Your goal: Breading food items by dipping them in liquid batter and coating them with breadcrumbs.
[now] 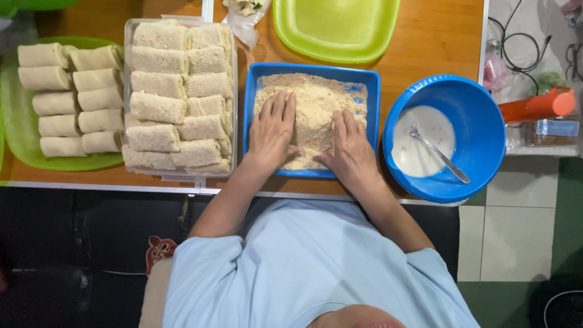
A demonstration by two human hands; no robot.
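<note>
A blue square tray [251, 103] full of pale breadcrumbs [316, 97] lies in the middle of the wooden table. My left hand [273, 130] and my right hand [349, 146] rest flat in the crumbs, fingers apart, with a heap of crumbs pressed between them. Whatever lies under that heap is hidden. To the left, a clear box [179, 97] holds several crumb-coated rolls. Further left, a green tray [15, 127] carries several plain white rolls [67, 100].
A blue bowl [480, 133] with white batter and a metal spoon [438, 155] stands right of the crumb tray. An empty green tray [337, 30] lies behind it. An orange handle [537, 106], cables and packets sit on the far right. The table edge runs just below my wrists.
</note>
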